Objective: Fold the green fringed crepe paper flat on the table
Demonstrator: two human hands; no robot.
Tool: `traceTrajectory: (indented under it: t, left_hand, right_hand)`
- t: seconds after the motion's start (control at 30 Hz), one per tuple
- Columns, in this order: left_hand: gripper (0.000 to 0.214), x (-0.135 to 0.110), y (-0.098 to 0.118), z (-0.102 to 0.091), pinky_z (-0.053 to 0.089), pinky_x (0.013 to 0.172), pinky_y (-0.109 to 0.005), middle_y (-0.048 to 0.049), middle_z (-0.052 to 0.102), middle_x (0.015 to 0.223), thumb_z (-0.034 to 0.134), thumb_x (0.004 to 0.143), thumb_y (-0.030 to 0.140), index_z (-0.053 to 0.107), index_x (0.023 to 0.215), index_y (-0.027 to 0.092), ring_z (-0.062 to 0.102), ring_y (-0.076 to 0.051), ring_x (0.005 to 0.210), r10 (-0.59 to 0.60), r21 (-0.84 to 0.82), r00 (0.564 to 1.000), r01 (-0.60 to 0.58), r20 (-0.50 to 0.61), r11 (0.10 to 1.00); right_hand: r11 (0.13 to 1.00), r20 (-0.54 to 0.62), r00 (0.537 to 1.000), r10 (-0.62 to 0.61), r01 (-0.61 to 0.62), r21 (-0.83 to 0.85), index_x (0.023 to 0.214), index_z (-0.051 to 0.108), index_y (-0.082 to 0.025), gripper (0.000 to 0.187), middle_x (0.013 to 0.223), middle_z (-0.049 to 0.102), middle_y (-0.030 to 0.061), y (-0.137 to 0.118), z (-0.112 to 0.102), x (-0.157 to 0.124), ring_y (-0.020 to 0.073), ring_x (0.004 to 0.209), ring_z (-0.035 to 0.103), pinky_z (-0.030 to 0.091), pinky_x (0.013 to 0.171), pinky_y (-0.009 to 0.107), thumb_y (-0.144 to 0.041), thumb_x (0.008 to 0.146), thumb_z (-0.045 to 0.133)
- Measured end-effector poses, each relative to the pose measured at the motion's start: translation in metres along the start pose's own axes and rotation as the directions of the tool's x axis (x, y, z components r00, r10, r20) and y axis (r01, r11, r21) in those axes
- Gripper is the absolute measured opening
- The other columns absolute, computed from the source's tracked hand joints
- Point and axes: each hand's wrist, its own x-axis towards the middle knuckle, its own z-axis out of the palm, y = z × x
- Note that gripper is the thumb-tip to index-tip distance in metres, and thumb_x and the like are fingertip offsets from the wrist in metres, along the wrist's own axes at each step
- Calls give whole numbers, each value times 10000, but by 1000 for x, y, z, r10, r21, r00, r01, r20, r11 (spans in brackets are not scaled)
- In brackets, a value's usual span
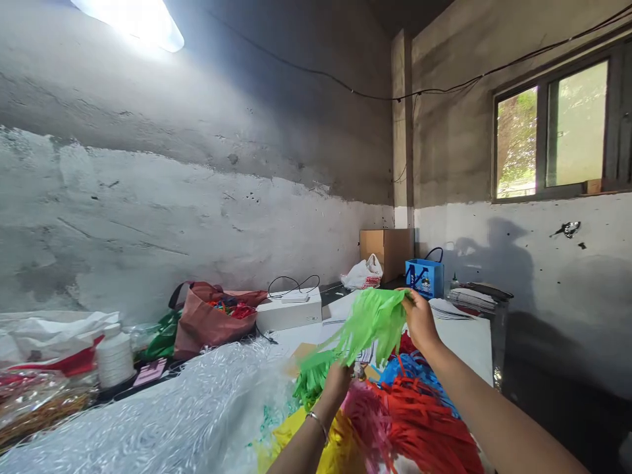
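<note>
Behind the cluttered worktop [477, 337], a whitewashed wall [197, 217] is being lit by a lamp [135, 23]. Green streamers [372, 316] are being held up beyond a pile of red strips [427, 421]. One end is being pinched by the right hand [419, 320], its forearm being extended forward and inward. The left hand [340, 380] is being held lower, at the streamers' lower edge; its fingers are being hidden, and its grip cannot be told. Both hands are being held apart.
</note>
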Motion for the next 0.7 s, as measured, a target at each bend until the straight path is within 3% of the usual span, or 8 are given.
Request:
traceTrajectory:
  t: [0.2,0.3,0.37,0.47,0.57,0.63,0.7]
  left_hand:
    - [281,-10,-9,-17,545,953,-499,-84,672,1240,663,950,335,651,1177,169,661,-258,1099,-62,-58,998,60,-21,996]
    - [372,-21,6,-46,508,995,-530,-109,616,1352,643,953,372,603,1273,187,622,-285,1176,-57,-185,996,43,-73,982]
    - [459,-35,24,-73,496,999,-522,-141,584,1406,565,974,424,537,1361,179,618,-298,1185,-42,-290,994,11,-101,957]
    - [567,-72,56,-115,442,1073,-446,-143,557,1472,467,973,519,493,1430,184,561,-298,1286,46,-445,995,-82,-91,892]
    - [613,-125,86,-141,380,1142,-409,-101,602,1455,550,911,638,605,1361,227,527,-295,1343,138,-572,990,-115,-4,812]
    - [630,-165,98,-148,418,1111,-442,-119,679,1359,593,866,687,686,1270,214,590,-322,1274,141,-648,988,-62,70,759]
    - [597,-207,101,-154,498,1007,-454,-145,762,1182,662,823,680,755,1131,177,677,-338,1131,90,-767,983,66,159,638]
  right_hand:
    - [996,-36,997,-68,66,-57,1033,676,-161,346,929,701,41,-5,-28,9,200,789,663,539,739,359,-496,981,606]
    - [984,103,988,-115,128,-124,1003,744,-191,266,897,742,51,-29,-35,-1,231,766,661,524,712,353,-423,930,636]
    - [971,259,952,-166,204,-126,1000,780,-228,192,954,764,50,-49,-34,-15,253,860,685,530,792,370,-321,906,640]
    - [944,501,821,-273,329,-25,1040,795,-290,252,1070,766,30,-80,-23,-41,246,1021,694,521,921,372,-204,891,611]
    - [909,658,651,-377,398,127,1158,757,-340,347,1152,747,18,-109,-8,-70,209,1056,689,531,925,351,-146,941,568]
    - [850,692,528,-493,464,251,1267,693,-351,377,1182,730,30,-128,3,-89,201,1087,672,518,953,376,-134,1002,534]
    - [756,677,408,-613,552,352,1341,630,-337,368,1184,723,47,-146,14,-110,202,1110,660,483,1009,423,-151,1050,505]
